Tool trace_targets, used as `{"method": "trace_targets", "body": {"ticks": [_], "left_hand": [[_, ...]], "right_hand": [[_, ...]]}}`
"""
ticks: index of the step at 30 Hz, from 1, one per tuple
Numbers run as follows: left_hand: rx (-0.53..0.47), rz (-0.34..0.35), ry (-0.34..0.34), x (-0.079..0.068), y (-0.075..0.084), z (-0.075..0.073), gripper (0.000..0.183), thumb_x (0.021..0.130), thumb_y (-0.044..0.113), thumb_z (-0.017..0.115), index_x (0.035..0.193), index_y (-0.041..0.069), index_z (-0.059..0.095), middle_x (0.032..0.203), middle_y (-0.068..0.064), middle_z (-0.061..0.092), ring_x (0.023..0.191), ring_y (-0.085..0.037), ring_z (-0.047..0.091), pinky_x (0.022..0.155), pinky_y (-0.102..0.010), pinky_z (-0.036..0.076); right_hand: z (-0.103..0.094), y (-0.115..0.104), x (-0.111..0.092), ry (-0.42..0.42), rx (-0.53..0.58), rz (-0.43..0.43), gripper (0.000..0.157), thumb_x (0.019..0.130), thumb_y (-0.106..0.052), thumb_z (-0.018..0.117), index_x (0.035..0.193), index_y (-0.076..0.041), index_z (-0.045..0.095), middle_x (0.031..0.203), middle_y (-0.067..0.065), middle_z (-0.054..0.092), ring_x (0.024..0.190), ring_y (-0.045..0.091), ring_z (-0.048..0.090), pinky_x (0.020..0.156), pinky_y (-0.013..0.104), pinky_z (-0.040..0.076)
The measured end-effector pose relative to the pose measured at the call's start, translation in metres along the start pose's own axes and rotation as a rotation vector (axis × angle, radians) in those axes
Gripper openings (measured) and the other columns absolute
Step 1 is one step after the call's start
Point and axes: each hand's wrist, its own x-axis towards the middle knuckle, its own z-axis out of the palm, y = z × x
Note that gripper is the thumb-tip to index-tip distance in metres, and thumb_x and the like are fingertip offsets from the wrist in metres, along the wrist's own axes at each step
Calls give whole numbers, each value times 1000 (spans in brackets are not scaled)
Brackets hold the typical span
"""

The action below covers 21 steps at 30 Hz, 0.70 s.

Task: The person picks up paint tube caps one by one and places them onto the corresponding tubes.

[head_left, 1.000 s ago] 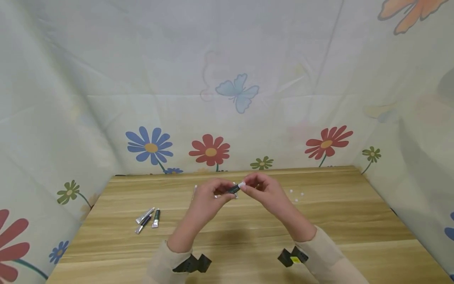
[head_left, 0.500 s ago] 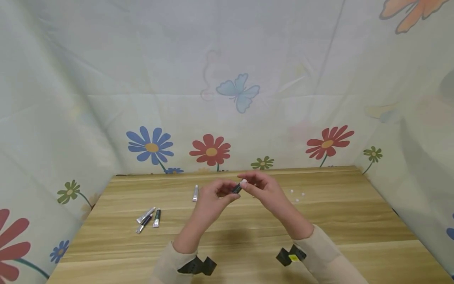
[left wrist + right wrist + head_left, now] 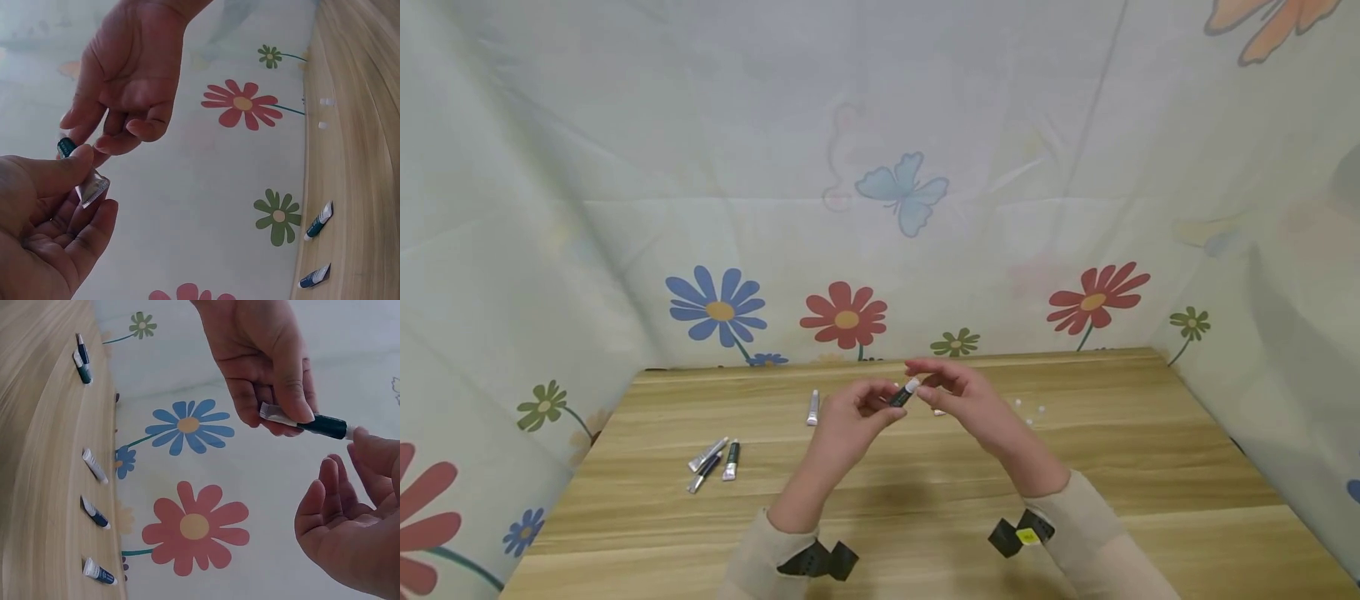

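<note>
My left hand pinches a small dark green paint tube between thumb and fingers, its crimped silver end towards the palm side. At its other end is a white cap. My right hand has its thumb and index finger at this cap, with the other fingers loosely bent. In the left wrist view the tube's silver end shows beneath the left thumb. Both hands are raised above the wooden table.
At the table's left lie a silver tube, a dark blue tube and a green tube. Another tube lies behind the left hand. Loose white caps lie right. More tubes are partly hidden behind the hands. A flowered cloth encloses the table.
The tube has tilted more upright and shifted slightly right with the left hand. My right index finger has straightened and lifted, while the thumb stays by the cap.
</note>
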Motion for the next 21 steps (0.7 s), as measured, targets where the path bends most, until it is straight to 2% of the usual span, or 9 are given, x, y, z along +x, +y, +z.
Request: {"method": "trace_targets", "body": {"ticks": [2,6,9,13,18,21], "left_hand": [[10,5,-5,0,0,-1,19,89,9,79,107,6,74,91,-9,75,79,-13,66,72,-26,59],[23,16,-17,0,-1,-1,18,88,8,79,105,6,75,90,-8,75,78,-13,67,73,-27,60],[48,34,-19,-1,-1,-1,17,88,7,79,104,7,75,91,-7,75,80,-14,68,74,-28,61],[79,58,-15,-1,0,-3,17,88,7,79,104,8,75,93,-6,76,82,-14,68,75,-28,61],[87,77,-21,-3,0,-3,17,87,7,80,104,8,76,93,-6,76,81,-14,67,73,-26,60],[89,85,-27,-3,0,-4,18,87,7,79,105,7,76,94,-6,76,81,-14,67,72,-24,60]], "right_hand": [[-1,0,0,10,7,5,33,102,-9,60,131,6,61,137,28,58,99,10,60,79,22,51],[1,0,1,53,-21,34,19,98,-10,68,109,5,66,113,15,66,94,13,60,78,25,51],[0,1,1,43,-56,26,23,97,-13,71,114,2,65,108,11,67,94,15,59,83,27,53],[-3,2,-2,-8,-52,-26,30,99,-10,66,124,6,63,122,24,64,98,12,61,88,26,54],[-2,3,-1,19,-96,-22,17,98,-11,68,108,3,67,107,17,67,90,11,61,80,24,53],[-2,3,-2,29,-134,-24,19,96,-11,71,109,2,67,104,16,67,89,12,59,77,24,52]]}}
